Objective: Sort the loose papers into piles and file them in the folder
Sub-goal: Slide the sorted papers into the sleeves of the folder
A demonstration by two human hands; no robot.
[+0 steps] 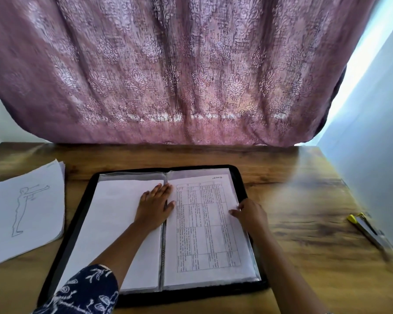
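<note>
Fingers [161, 189] of the left hand [155, 207] lie straight and flat on the blank left page [114, 214], right by the spine; right hand [252, 215] sits at the outer edge of the printed sheet [204, 230], fingers bent, and whether they pinch it I cannot tell; black folder [76, 218] lies open in the middle of the wooden table [304, 200]; loose papers [45, 223], a figure sketch [24, 209] on top, lie near its left side; yellow-tipped tool [365, 227] far right; pink curtain [191, 75] behind.
</note>
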